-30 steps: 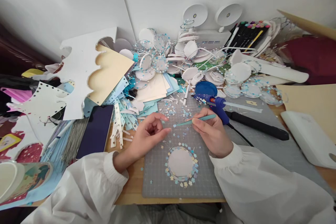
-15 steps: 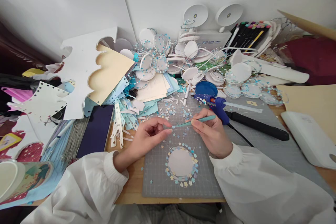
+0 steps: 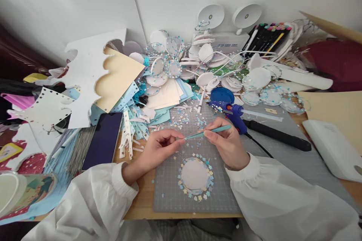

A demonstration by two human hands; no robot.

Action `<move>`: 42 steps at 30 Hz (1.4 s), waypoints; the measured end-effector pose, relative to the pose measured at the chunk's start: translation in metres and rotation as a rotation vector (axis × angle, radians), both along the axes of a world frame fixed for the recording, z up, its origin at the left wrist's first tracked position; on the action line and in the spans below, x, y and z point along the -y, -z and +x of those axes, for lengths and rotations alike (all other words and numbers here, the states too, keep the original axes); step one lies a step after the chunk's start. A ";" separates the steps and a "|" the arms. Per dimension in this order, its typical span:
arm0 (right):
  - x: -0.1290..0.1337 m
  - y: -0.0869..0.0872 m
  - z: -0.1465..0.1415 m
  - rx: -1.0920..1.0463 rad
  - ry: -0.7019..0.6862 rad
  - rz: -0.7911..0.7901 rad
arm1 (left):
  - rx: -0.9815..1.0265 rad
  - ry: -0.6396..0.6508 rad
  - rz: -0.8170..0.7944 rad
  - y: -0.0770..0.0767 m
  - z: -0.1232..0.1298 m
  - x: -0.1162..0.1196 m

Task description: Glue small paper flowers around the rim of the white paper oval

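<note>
Pinched in my right hand (image 3: 222, 139) are teal tweezers (image 3: 215, 130), held slantwise with their tips pointing left. Those tips meet the thumb and index finger of my left hand (image 3: 162, 146), which are pressed together. Whatever lies between these fingertips is too small to make out. Below the hands, a white disc (image 3: 194, 173) lies flat on the grey cutting mat (image 3: 166, 205). Small blue, cream and white paper flowers (image 3: 200, 198) ring its edge. More loose paper flowers (image 3: 181, 120) are scattered on the mat beyond the fingers.
A blue glue gun (image 3: 236, 115) and a black bar-shaped tool (image 3: 278, 135) lie right of my hand. A phone (image 3: 103, 141), wire stems (image 3: 80, 150) and punched paper strips (image 3: 127, 131) are at left. White discs (image 3: 157, 79) with flowered wires pile up at the back.
The tweezers have shifted slightly left, with their tips now against my left fingertips. A pale blue bit seen at the tips earlier is mostly hidden now.
</note>
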State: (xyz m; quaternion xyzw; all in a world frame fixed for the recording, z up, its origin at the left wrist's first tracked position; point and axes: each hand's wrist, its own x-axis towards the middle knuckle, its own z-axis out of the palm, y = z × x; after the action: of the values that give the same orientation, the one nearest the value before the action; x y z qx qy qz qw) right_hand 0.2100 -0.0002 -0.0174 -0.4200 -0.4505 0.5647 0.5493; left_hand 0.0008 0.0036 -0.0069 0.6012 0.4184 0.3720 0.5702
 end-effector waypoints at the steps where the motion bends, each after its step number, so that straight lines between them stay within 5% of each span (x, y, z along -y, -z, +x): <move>1: 0.000 0.000 0.000 0.003 0.001 0.002 | -0.010 -0.002 0.000 0.000 0.000 0.000; 26: 0.000 -0.008 0.003 0.023 0.074 0.037 | -0.114 -0.020 0.049 -0.003 0.000 0.000; 30: 0.004 -0.020 0.001 0.179 0.185 0.238 | -0.139 0.002 0.123 -0.007 -0.001 0.000; 34: 0.012 -0.038 -0.007 0.564 0.139 0.688 | -0.102 0.045 0.131 -0.008 -0.004 0.000; 38: 0.017 -0.050 -0.022 0.931 -0.022 1.130 | 0.065 0.126 0.017 -0.008 -0.005 0.000; 42: 0.020 -0.051 -0.036 1.136 0.026 1.341 | 0.220 0.119 -0.127 -0.007 -0.005 0.000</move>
State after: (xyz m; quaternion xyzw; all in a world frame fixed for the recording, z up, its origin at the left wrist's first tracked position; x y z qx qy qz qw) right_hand 0.1739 -0.0204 0.0334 -0.2316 -0.8877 -0.1197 0.3794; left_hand -0.0037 0.0037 0.0000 0.5431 0.3397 0.3740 0.6706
